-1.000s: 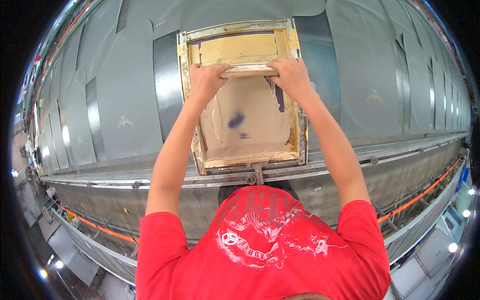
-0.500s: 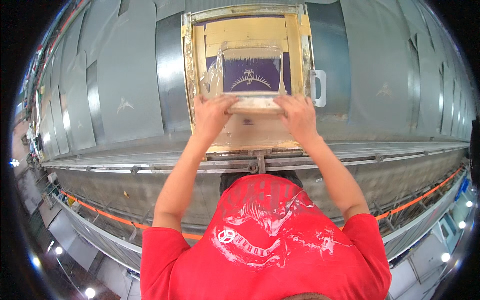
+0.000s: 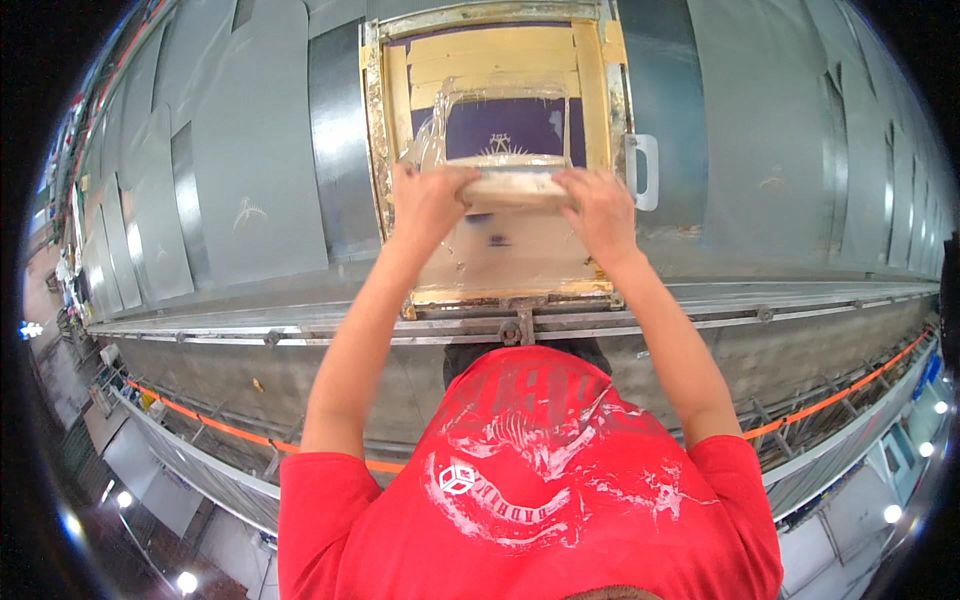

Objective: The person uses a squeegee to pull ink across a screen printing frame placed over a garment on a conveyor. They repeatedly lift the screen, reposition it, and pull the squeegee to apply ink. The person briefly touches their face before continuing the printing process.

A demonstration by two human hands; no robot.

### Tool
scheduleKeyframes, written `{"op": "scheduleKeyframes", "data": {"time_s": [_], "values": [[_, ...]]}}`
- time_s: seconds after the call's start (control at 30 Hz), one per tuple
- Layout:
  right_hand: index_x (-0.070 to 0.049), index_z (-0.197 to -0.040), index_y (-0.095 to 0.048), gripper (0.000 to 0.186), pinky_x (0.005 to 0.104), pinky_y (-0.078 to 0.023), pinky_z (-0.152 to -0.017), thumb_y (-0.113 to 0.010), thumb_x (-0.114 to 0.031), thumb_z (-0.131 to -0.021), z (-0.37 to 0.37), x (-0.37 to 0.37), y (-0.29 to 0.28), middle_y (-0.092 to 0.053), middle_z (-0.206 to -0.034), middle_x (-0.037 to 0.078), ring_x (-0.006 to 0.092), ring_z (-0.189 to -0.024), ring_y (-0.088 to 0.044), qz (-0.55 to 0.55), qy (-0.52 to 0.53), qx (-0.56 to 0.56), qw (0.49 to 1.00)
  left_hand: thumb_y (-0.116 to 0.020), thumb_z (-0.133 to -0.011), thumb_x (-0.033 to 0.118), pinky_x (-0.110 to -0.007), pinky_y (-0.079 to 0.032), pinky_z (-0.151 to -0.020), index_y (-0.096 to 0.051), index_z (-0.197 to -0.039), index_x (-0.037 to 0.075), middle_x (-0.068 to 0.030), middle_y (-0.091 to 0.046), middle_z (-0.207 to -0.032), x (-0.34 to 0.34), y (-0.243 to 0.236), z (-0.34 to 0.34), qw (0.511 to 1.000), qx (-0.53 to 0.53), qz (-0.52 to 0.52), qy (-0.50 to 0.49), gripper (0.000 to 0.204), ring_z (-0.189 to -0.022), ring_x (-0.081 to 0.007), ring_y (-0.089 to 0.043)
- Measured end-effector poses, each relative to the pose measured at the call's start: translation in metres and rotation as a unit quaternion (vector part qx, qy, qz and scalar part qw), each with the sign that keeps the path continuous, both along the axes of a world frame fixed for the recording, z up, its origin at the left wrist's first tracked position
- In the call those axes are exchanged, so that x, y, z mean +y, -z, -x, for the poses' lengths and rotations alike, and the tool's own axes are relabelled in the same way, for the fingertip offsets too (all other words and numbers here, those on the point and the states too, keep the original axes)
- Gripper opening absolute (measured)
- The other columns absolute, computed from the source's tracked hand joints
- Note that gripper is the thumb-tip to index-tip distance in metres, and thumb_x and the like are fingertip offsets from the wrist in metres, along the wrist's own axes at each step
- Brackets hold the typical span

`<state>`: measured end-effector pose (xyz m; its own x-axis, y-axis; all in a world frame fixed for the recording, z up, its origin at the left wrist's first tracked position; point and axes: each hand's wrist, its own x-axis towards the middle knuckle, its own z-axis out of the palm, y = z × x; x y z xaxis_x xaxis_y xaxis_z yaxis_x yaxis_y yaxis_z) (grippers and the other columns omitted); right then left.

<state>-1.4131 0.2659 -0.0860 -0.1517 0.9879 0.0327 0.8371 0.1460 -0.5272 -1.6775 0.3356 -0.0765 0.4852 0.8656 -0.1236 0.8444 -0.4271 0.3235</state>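
I wear a paint-smeared red shirt. My left hand point(image 3: 431, 200) and my right hand point(image 3: 600, 207) grip opposite ends of a pale squeegee point(image 3: 516, 188), which lies across the middle of a screen frame point(image 3: 374, 93). Beyond the blade show yellow tape point(image 3: 488, 55) and a purple mesh point(image 3: 507, 120) with a pale crest-like design, edged by streaks of cream ink. Cream ink point(image 3: 500, 268) coats the near part of the screen. A white handle-like piece point(image 3: 646, 172) sits just right of the frame.
Grey sheets point(image 3: 250, 120) lie along the long curved bench on both sides of the frame. A metal rail point(image 3: 690, 318) runs along the near edge, with an orange strip point(image 3: 200, 418) lower down. Lamps shine at the rim of the view.
Both hands drew the squeegee from the screen's far part toward me, uncovering purple mesh and design, then shifted slightly away again, covering part of the design. The screen shifted in view.
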Motion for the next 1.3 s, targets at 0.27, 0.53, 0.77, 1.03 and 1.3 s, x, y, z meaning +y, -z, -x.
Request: {"op": "scheduleKeyframes", "data": {"time_s": [0.27, 0.53, 0.77, 1.03, 1.3], "values": [[-0.014, -0.112, -0.071, 0.044, 0.0405, -0.049, -0.090, -0.081, -0.011, -0.069, 0.001, -0.006, -0.018, -0.069, -0.113, 0.003, 0.0240, -0.104, -0.062, -0.030, -0.015, -0.021, 0.999, -0.083, -0.072, 0.020, -0.042, -0.038, -0.088, -0.075, -0.114, 0.027, 0.0036, -0.076, -0.103, -0.018, -0.004, 0.010, 0.997, 0.002, -0.070, 0.013, 0.043, -0.089, -0.0158, -0.068], [-0.016, -0.108, -0.075, 0.033, 0.0405, -0.051, -0.086, -0.078, -0.015, -0.076, -0.022, 0.127, 0.002, -0.072, -0.100, 0.005, 0.0280, -0.100, -0.063, -0.066, 0.019, -0.042, 0.997, -0.081, -0.075, 0.028, -0.039, -0.040, -0.077, -0.080, -0.102, 0.034, -0.0015, -0.074, -0.076, 0.131, 0.005, -0.023, 0.995, 0.017, -0.098, 0.000, 0.028, -0.068, -0.0214, -0.067], [-0.015, -0.113, -0.071, 0.040, 0.0392, -0.051, -0.089, -0.078, -0.015, -0.074, -0.004, 0.026, 0.002, -0.070, -0.110, 0.005, 0.0265, -0.102, -0.063, -0.002, -0.009, -0.004, 1.000, -0.084, -0.069, 0.023, -0.040, -0.038, -0.081, -0.078, -0.105, 0.029, 0.0014, -0.077, -0.094, 0.031, 0.002, 0.000, 1.000, 0.006, -0.005, 0.013, 0.038, -0.078, -0.0199, -0.069], [-0.012, -0.119, -0.070, 0.046, 0.0416, -0.049, -0.088, -0.082, -0.023, -0.075, 0.002, -0.052, -0.023, -0.066, -0.122, 0.005, 0.0308, -0.102, -0.060, 0.005, -0.036, 0.029, 0.999, -0.083, -0.069, 0.017, -0.042, -0.037, -0.089, -0.076, -0.110, 0.025, 0.0019, -0.075, -0.110, -0.057, -0.002, 0.017, 0.997, -0.062, 0.038, -0.024, 0.041, -0.096, -0.0167, -0.068], [-0.012, -0.123, -0.067, 0.036, 0.0358, -0.047, -0.081, -0.070, -0.032, -0.093, -0.082, 0.026, 0.054, -0.065, -0.110, 0.013, 0.0224, -0.094, -0.059, -0.007, 0.289, 0.191, 0.938, -0.078, -0.072, 0.014, -0.038, -0.051, -0.078, -0.079, -0.108, 0.023, -0.0068, -0.076, -0.088, 0.078, -0.004, 0.009, 0.990, -0.096, 0.029, -0.102, 0.037, -0.078, -0.0287, -0.070]]}}
